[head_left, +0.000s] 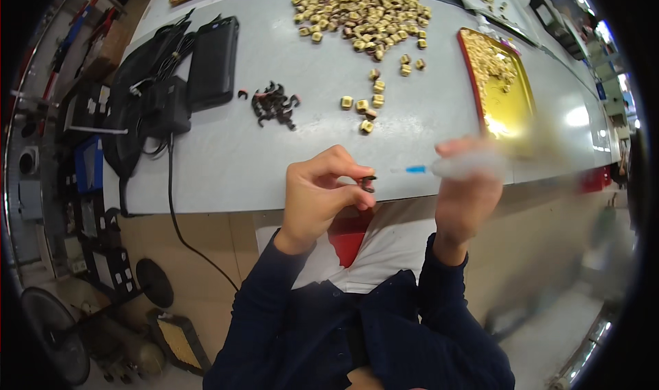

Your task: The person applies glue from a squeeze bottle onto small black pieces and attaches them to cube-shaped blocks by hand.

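Piece (368, 184), small, dark and curved, is pinched between the left hand's (312, 194) thumb and index finger, while the right hand (467, 194), blurred, seems to grasp a bottle (475, 163) whose blue tip (416, 170) points leftward, near the pinching fingers but apart from them. As I judge it, good work here calls for a firm, light pinch and a slow approach, squeezing gently so nothing wets the fingertips. Similar pieces (274, 107) lie ahead and left of those fingers, gold cubes (364, 16) farther ahead.
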The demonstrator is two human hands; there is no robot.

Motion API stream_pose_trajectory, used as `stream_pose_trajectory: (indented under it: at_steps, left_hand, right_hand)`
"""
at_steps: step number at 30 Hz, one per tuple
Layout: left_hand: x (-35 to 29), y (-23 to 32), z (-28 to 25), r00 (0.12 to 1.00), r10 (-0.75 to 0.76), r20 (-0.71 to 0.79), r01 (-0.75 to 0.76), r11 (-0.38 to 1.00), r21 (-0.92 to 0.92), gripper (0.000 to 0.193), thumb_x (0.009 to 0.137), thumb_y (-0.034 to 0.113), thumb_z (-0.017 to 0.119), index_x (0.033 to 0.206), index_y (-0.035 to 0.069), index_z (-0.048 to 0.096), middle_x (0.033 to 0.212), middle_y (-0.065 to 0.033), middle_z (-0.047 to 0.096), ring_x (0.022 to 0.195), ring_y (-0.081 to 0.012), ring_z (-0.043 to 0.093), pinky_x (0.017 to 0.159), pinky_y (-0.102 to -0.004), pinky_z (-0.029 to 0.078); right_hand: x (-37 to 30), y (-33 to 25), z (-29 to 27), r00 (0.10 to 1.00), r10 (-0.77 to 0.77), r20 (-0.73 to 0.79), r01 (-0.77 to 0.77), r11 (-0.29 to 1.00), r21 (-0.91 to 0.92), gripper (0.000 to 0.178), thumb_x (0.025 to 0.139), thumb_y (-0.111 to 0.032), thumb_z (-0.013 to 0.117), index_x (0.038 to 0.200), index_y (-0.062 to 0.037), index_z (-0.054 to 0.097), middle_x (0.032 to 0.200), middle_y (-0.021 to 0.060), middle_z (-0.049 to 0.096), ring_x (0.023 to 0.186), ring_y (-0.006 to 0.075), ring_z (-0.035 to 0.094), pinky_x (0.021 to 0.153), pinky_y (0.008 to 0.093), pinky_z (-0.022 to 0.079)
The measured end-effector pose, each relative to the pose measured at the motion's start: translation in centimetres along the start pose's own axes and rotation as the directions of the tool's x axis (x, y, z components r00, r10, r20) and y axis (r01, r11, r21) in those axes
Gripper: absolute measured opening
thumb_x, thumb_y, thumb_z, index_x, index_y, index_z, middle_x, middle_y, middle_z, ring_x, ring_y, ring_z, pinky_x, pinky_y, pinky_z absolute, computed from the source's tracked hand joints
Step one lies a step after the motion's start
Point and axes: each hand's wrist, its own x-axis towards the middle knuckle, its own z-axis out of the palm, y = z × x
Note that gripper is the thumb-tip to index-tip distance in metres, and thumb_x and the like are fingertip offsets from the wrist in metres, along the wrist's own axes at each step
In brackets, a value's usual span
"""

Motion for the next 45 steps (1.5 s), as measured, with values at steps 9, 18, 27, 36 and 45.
stream_pose_trajectory:
  at_steps: [9,18,27,36,45]
  left_hand:
    - [-0.6,-0.4,-0.2,0.992,-0.016,-0.128,0.028,0.995,0.095,0.028,0.067,0.018,0.08,0.086,0.008,0.062,0.075,0.0,0.045,0.065,-0.0098,0.05,0.046,-0.0183,0.041]
    - [-0.8,-0.4,-0.5,0.988,0.014,-0.154,-0.025,0.997,-0.07,0.024,0.068,0.007,0.078,0.086,0.002,0.062,0.078,-0.0033,0.049,0.066,-0.0139,0.052,0.052,-0.0211,0.045]
    - [-0.8,-0.7,-0.5,0.994,0.035,-0.103,-0.04,0.998,-0.049,0.019,0.071,0.0,0.073,0.088,0.001,0.063,0.077,-0.0036,0.051,0.07,-0.0141,0.054,0.055,-0.0229,0.046]
    - [-1.1,-0.2,-0.3,0.992,0.073,-0.105,-0.065,0.995,0.078,0.024,0.065,-0.006,0.075,0.086,0.001,0.066,0.08,-0.0059,0.056,0.071,-0.0132,0.054,0.065,-0.025,0.046]
    - [-1.9,0.6,1.4,0.976,0.202,0.084,-0.217,0.945,0.245,0.032,0.058,-0.013,0.074,0.085,0.003,0.07,0.08,-0.0037,0.052,0.072,-0.0114,0.052,0.06,-0.0211,0.048]
  right_hand:
    - [0.9,2.7,-2.4,0.997,-0.033,0.066,0.059,0.894,-0.444,0.037,0.077,0.005,0.063,0.105,-0.0006,0.04,0.108,0.0184,0.057,0.09,0.0244,0.061,0.083,0.0336,0.047]
    - [2.9,1.9,-5.8,0.988,-0.133,-0.073,0.065,0.805,-0.59,0.018,0.079,-0.009,0.067,0.092,-0.0014,0.056,0.082,0.008,0.061,0.071,0.0188,0.059,0.065,0.0273,0.047]
    - [14.8,6.6,-19.4,0.966,0.175,-0.189,-0.214,0.133,-0.968,0.032,0.075,-0.027,0.072,0.086,0.0014,0.062,0.078,0.0145,0.063,0.069,0.0226,0.063,0.063,0.0303,0.049]
    - [3.3,-3.1,-6.6,0.936,0.31,-0.166,-0.345,0.901,-0.262,0.02,0.082,-0.003,0.06,0.101,0.0034,0.058,0.095,0.0138,0.064,0.075,0.0129,0.058,0.07,0.0229,0.047]
    - [-3.8,-2.5,-0.6,0.76,0.515,0.397,-0.638,0.708,0.303,0.024,0.075,0.0,0.068,0.097,0.0054,0.06,0.087,0.0118,0.056,0.078,0.0148,0.057,0.07,0.0249,0.047]
